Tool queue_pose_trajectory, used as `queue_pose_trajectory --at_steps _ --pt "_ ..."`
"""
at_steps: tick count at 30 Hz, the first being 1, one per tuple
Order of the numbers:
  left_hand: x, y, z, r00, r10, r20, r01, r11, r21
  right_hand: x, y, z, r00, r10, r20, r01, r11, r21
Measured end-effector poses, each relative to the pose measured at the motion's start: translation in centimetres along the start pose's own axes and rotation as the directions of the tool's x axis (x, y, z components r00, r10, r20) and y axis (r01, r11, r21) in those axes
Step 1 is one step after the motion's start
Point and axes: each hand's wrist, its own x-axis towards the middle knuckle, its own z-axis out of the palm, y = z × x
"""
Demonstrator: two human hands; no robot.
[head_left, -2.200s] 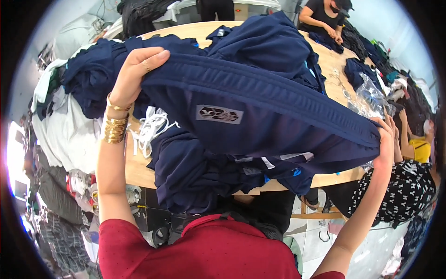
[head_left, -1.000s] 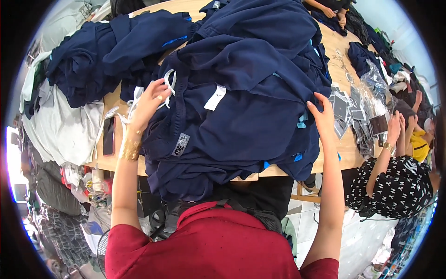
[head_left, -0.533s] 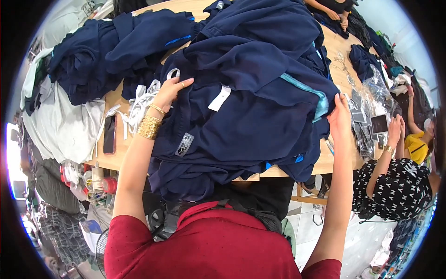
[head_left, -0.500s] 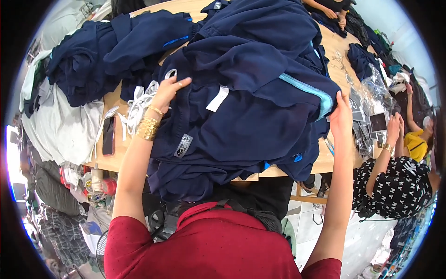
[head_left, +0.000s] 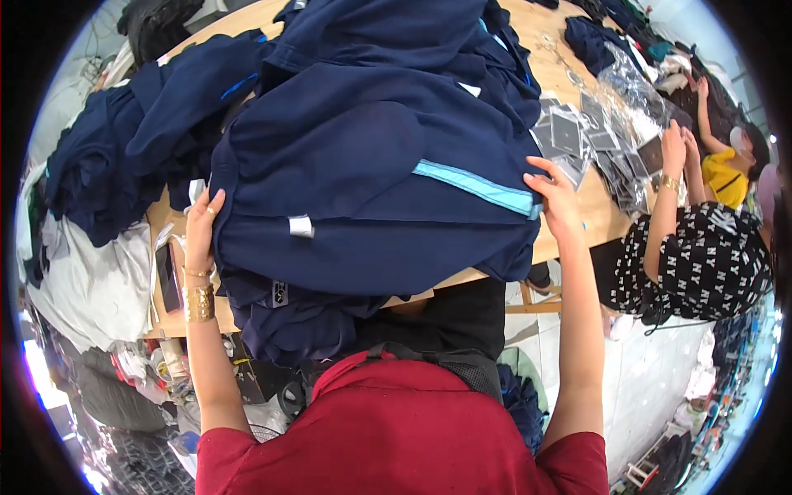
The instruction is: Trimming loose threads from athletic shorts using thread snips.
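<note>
A navy garment (head_left: 330, 173) with a gathered elastic waistband, which looks like a pair of shorts, lies spread across the pile in front of me. It bears a light-blue stripe (head_left: 478, 188) and a small white label (head_left: 301, 226). At its left end my left hand (head_left: 203, 221) is closed on the waistband edge, partly hidden behind the cloth. My right hand (head_left: 554, 194) rests against the opposite edge beside the stripe, its visible fingers stretched out and apart. More navy garments (head_left: 305, 326) lie underneath.
Navy clothes (head_left: 115, 165) heap at the left above pale grey cloth (head_left: 91, 276). A dark phone (head_left: 168, 276) lies by my left wrist. Square dark cards and clear plastic (head_left: 610, 144) cover the table's right side. A co-worker in a black patterned top (head_left: 701, 260) stands at the right.
The garment now lies flatter, with its stripe and a long seam straightened. My left hand moved left and nearer me to the waistband edge; my right hand shifted left and its fingers opened.
</note>
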Motion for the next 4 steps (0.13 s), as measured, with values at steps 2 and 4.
queue_pose_trajectory --at_steps 2,4 --pt "-0.1 -1.1 -0.6 1.000 -0.027 -0.002 0.027 0.999 0.021 -1.2 0.3 0.3 0.999 0.023 -0.039 -0.023 1.000 -0.004" --pt "0.0 -1.7 -0.9 0.999 -0.037 -0.014 0.037 0.999 0.030 -2.2 0.4 -0.1 0.996 0.040 -0.076 -0.040 0.999 -0.006"
